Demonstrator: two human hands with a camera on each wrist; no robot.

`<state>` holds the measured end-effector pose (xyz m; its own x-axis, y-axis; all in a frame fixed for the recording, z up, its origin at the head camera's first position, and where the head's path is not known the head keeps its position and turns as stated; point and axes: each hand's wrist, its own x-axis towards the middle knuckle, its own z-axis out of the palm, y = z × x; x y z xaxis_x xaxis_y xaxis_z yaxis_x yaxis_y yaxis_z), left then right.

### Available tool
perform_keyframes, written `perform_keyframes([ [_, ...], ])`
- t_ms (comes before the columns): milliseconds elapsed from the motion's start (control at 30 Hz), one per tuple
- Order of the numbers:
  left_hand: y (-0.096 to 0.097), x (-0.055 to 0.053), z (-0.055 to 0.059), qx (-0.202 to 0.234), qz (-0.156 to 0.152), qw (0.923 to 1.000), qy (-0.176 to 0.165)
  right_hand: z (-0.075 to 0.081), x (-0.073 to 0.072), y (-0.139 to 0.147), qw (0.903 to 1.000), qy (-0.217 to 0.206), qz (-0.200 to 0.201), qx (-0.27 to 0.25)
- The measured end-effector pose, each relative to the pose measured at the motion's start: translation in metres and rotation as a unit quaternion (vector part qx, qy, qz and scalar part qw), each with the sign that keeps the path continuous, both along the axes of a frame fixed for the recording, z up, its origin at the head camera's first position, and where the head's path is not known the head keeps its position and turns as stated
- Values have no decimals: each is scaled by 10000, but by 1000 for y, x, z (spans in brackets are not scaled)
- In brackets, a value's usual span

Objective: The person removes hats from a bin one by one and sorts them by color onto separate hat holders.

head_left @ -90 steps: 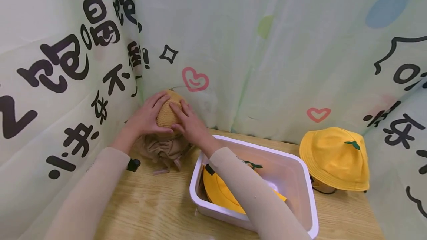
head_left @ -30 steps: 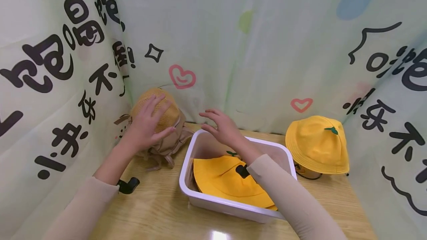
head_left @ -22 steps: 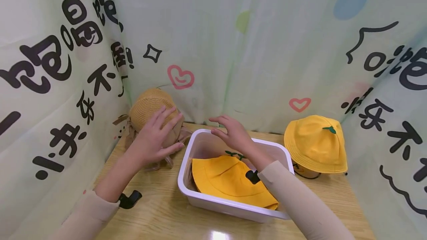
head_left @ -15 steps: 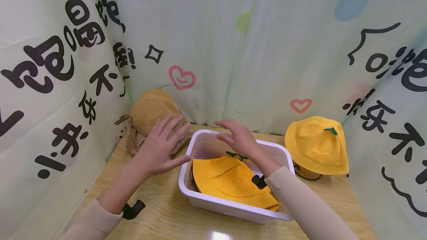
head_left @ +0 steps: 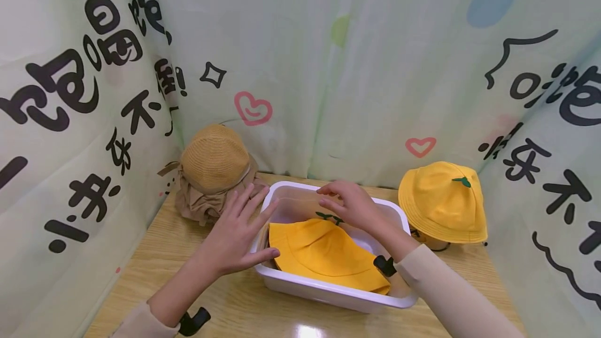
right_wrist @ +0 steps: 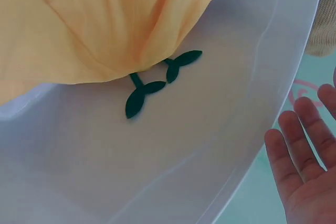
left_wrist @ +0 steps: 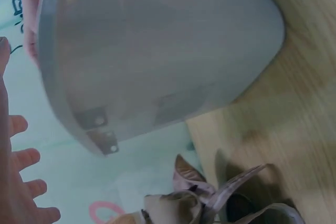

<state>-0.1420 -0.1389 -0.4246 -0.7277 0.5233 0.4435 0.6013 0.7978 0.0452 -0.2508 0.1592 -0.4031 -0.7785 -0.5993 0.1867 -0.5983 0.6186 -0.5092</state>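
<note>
My left hand (head_left: 241,239), fingers spread and holding nothing, is by the left rim of the white bin (head_left: 324,296). Over the bin's back part hovers my right hand (head_left: 354,205), its fingers loosely bent around nothing. Inside the bin lies yellow cloth hat (head_left: 319,254), folded flat; two green sprout trims (right_wrist: 137,95) stick out beyond its edge in the right wrist view. At the back left sits a straw-crowned sun hat (head_left: 215,158) with a brown fabric brim, apart from both hands. The left wrist view shows the bin's outer wall (left_wrist: 157,45) beside my fingers.
Another yellow hat (head_left: 443,202) with a green sprout sits right of the bin, on a partly hidden support. Printed curtains (head_left: 291,67) enclose the wooden table (head_left: 225,296) at the back and both sides.
Both hands were on the straw-crowned hat three seconds ago and have let go of it. They have moved right and nearer, to the bin. The hat stays at the back left.
</note>
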Motion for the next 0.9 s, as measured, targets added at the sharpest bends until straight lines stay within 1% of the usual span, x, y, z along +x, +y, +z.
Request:
perform_keyframes([
  [100,2,4,-4,-129,95,9997,-200,-1,2,6,9998,-187,-24,96],
  [233,5,8,-12,-201,178,9990,-352,-6,3,13,9989,-425,92,186],
  [433,11,11,-21,-202,195,9991,-306,-16,3,25,9945,-921,69,499],
  [533,12,12,-24,-203,210,9991,-318,-21,4,29,9928,-961,165,702],
  [733,13,18,-27,-225,281,9979,-545,-31,3,34,9902,-932,342,980],
  [900,16,21,-30,-243,301,9980,-507,-37,3,38,9881,-899,360,1194],
])
